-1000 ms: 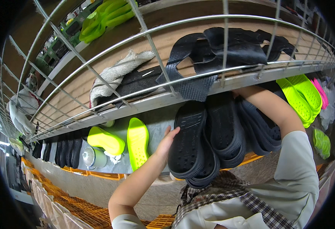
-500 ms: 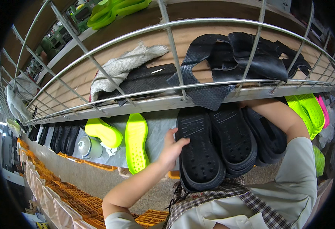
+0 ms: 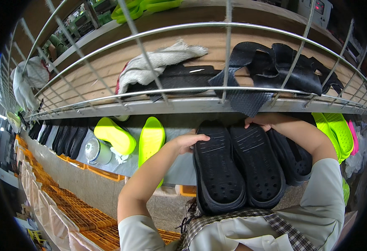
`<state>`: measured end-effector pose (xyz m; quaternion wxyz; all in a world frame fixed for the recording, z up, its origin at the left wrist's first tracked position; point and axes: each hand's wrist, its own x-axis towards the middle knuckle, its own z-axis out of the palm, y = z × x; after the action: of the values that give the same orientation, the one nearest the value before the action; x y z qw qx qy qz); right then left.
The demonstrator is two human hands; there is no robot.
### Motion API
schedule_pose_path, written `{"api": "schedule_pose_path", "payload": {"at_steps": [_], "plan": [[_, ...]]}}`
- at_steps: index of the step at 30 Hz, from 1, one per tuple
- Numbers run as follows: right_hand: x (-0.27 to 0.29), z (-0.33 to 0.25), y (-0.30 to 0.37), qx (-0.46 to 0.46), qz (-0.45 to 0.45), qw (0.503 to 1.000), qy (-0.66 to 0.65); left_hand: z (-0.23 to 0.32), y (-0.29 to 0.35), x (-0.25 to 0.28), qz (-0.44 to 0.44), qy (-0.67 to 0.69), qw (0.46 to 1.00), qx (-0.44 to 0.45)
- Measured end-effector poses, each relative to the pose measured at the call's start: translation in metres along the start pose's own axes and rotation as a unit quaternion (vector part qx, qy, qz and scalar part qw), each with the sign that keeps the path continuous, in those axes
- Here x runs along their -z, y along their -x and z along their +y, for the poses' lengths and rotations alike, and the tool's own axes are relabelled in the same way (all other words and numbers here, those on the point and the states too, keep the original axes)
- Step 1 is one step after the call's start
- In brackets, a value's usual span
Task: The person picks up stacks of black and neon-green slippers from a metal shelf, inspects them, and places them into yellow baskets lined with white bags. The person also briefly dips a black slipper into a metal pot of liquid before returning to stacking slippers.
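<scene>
Two stacks of black shoe soles lie side by side in front of me, heel-marked ends away from me and near ends over my apron. My left hand (image 3: 187,141) grips the left stack of black soles (image 3: 219,167), thumb on top and fingers along its outer side. At the far end of the right stack of black soles (image 3: 259,167), my right hand (image 3: 261,121) is closed, thumb over the edge; its other fingers are mostly hidden. Another stack of black soles (image 3: 292,157) rests to the right, partly behind my right forearm.
Above the grey bench (image 3: 175,167) runs a wire-fenced shelf (image 3: 183,104) with a white glove (image 3: 162,62) and black sheet scraps (image 3: 284,69). A yellow-green sole (image 3: 151,136) and a white tub (image 3: 97,151) stand left; more yellow-green soles (image 3: 336,134) right. Orange crates (image 3: 74,209) line the floor.
My right hand has come into view on the right stack, which has shifted toward me. My left hand has moved to the far end of the left stack. The view has turned slightly.
</scene>
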<state>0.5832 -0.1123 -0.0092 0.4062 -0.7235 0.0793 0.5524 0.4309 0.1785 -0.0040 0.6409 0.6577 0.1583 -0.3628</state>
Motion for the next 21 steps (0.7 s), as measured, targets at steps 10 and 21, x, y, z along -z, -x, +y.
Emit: {"api": "schedule_pose_path", "payload": {"at_steps": [10,21], "plan": [[-0.059,-0.009,0.059,0.02,-0.103,0.994,0.028,-0.032,0.078,-0.013,0.073,0.046,0.994,-0.069],[-0.294,-0.059,0.13,0.179,-0.222,0.937,0.203,-0.253,0.331,0.001,0.309,0.308,0.835,-0.335]]}}
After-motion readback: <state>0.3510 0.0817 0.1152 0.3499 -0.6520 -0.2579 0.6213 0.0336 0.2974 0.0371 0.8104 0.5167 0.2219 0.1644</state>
